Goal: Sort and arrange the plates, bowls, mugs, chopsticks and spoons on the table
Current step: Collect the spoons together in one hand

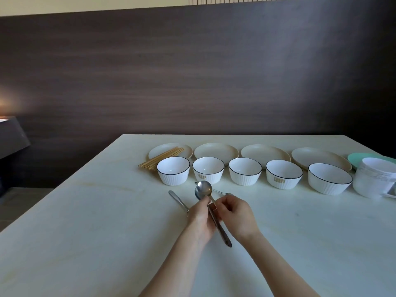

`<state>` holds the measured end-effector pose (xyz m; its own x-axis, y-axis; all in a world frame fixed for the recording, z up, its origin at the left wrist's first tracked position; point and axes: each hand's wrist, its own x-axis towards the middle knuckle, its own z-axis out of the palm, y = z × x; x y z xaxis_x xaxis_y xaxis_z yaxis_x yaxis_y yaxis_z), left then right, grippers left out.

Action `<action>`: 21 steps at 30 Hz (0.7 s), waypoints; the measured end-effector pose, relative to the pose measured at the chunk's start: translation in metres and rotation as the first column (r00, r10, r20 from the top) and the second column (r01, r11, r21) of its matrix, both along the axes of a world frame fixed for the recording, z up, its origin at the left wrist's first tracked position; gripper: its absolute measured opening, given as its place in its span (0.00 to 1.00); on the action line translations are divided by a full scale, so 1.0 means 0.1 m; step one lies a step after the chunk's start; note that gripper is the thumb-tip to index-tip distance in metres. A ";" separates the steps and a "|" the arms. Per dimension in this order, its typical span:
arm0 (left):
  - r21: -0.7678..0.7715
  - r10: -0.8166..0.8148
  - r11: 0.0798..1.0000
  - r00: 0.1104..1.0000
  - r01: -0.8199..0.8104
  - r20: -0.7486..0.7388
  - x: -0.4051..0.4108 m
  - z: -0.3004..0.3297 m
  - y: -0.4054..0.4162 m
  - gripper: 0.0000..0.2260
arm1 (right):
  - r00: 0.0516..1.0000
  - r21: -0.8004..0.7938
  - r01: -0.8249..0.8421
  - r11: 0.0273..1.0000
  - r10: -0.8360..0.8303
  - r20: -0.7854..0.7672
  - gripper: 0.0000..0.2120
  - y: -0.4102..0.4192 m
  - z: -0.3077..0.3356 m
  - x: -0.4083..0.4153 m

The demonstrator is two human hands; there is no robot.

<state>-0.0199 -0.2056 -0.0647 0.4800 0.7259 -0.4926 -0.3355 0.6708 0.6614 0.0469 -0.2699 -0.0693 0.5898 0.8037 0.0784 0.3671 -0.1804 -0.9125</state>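
Observation:
My left hand and my right hand meet in front of the bowls and together grip a bunch of metal spoons, bowls up, handles pointing towards me. Another spoon sticks out to the left under my left hand. One more spoon handle lies behind my right hand. Several white ribbed bowls stand in a row. Behind them is a row of several beige plates. A bundle of wooden chopsticks leans on the leftmost plate.
The pale table has its left edge running diagonally. At the far right stand a white mug, a teal plate and a tray corner. A dark wood wall rises behind.

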 end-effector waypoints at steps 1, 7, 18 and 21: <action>0.007 -0.010 1.000 1.000 0.010 -0.007 0.01 -0.01 0.00 0.12 | 1.000 -0.012 -0.004 1.000 0.004 0.023 0.08 0.00 -0.01 0.00; 0.084 -0.015 0.996 0.998 0.020 -0.055 0.04 -0.07 0.04 0.11 | 0.979 -0.053 -0.026 0.998 0.036 0.201 0.12 -0.01 -0.05 -0.06; 0.239 0.204 0.960 0.945 -0.143 -0.257 0.00 -0.17 0.13 0.08 | 0.886 -0.075 0.173 0.982 -0.122 0.448 0.13 0.07 -0.22 0.16; 0.245 0.178 0.964 0.932 -0.101 -0.315 0.01 -0.19 0.12 0.10 | 0.854 -0.191 0.250 0.949 -0.123 0.506 0.22 0.10 -0.34 0.32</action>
